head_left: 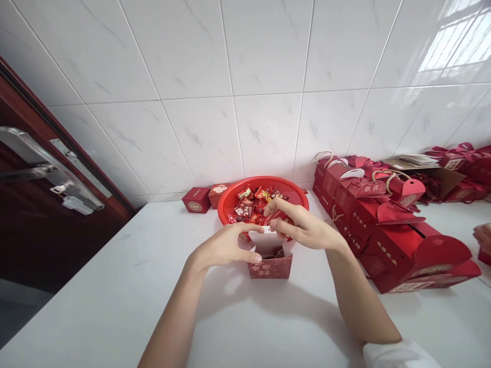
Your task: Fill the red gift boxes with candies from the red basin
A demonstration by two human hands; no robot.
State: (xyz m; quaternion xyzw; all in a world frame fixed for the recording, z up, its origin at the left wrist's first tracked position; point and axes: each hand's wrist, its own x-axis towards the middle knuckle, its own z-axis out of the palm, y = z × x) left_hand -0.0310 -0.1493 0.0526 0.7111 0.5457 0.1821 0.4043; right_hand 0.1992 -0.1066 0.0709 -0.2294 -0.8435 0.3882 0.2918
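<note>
A small red box (270,268) with gold print stands upright on the white table, its top open and some dark wrapped pieces inside. My left hand (230,245) is at the box's left side, thumb at the front rim and fingers stretched toward the raised white back flap. Over the back right of the box hovers my right hand (297,222), its fingers curved and apart near the flap; nothing shows between them. Behind the box sits a red plastic basket (299,200) holding several wrapped candies (247,204), partly hidden by my right hand.
Two small red boxes (196,200) stand left of the basket by the tiled wall. Several red gift boxes (399,250) line the right side. Papers (418,160) lie on a brown carton behind them. At the far right edge is another person's hand (483,237). A door is left.
</note>
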